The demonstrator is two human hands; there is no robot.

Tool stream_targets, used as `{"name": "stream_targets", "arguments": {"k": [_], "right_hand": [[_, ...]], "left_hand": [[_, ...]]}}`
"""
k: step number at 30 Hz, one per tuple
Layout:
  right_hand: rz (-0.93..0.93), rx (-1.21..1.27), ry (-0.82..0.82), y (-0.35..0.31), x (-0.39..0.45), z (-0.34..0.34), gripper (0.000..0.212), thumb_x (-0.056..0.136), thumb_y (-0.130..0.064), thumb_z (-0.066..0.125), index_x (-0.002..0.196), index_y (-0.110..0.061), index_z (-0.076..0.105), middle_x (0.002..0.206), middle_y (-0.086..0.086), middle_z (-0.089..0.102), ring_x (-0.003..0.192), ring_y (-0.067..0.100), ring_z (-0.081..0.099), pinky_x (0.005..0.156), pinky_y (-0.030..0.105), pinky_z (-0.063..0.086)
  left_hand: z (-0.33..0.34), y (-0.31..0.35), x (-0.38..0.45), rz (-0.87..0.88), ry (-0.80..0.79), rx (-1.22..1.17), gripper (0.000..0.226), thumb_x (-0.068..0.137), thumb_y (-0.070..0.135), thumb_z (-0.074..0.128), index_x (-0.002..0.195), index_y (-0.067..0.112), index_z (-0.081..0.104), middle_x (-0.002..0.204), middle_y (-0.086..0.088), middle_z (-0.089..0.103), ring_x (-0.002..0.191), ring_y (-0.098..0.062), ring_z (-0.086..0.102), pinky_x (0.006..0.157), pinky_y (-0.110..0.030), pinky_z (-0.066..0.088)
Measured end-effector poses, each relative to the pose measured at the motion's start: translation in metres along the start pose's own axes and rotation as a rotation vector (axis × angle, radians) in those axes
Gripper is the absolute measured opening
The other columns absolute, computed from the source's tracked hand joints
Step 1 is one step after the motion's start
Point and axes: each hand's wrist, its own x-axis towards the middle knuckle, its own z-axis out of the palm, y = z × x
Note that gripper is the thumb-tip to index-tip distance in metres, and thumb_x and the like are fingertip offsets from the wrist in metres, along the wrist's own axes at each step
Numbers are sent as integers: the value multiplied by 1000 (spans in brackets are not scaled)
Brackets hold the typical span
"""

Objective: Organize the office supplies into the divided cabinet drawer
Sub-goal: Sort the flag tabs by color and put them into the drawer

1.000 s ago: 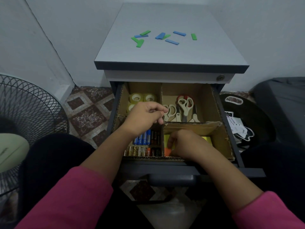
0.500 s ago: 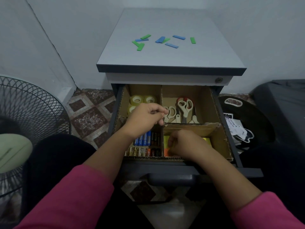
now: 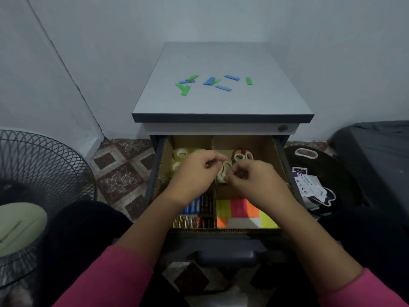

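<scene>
The open cabinet drawer holds a cardboard divider that splits it into compartments. Tape rolls lie back left, batteries front left, and bright sticky notes front right. Cream-handled scissors and red-handled scissors lie in the back right compartment. My left hand reaches across the divider and pinches the upper part of the cream handle. My right hand pinches its lower loop, fingers curled. The scissor blades are hidden under my hands.
Several blue and green flat pieces lie scattered on the cabinet top. A standing fan is at the left. A dark round object with papers lies on the floor at the right, beside a dark bin.
My right hand left the sticky notes compartment and moved back to the scissors, uncovering the notes. My left hand shifted slightly right onto the cream handle. The camera view tilted up.
</scene>
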Motion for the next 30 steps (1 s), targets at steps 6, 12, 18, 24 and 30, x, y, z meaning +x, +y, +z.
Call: {"name": "stream_targets", "arguments": {"k": [6,12,18,24,30], "right_hand": [[-114,76,230,-16,26,-24,5,89,-35,61,87,-32,66,85,-14,61,80,2,56,65,24,45],[-139,58,346,-28,77,-38,11,90,-33,61,96,-26,67,95,-10,61,90,6,56,78,28,50],[-41,-2,306,-22,137,-50,15,91,-28,61,101,-19,67,99,-3,63,91,10,56,80,28,49],[23,-85,295,-13,184,-62,32,88,-39,62,116,-24,63,108,-4,63,89,9,52,73,25,42],[-42,-136,275,-13,207,-60,26,88,-44,60,103,-27,71,101,-7,65,85,9,54,68,26,42]], "left_hand": [[-18,14,18,74,194,31,25,93,11,56,110,25,69,105,9,60,96,-1,55,80,-10,42],[-35,30,57,104,352,140,28,93,7,54,115,17,68,113,3,61,103,-5,53,90,-17,41],[-45,32,113,-4,311,213,30,95,11,53,123,15,64,123,-2,62,110,-12,55,94,-22,42],[-43,29,159,-73,310,224,31,95,11,53,125,11,62,127,-5,61,117,-18,55,99,-26,41],[-43,29,192,-88,417,368,28,97,13,49,119,6,64,119,-10,63,106,-24,59,82,-28,44]]}}
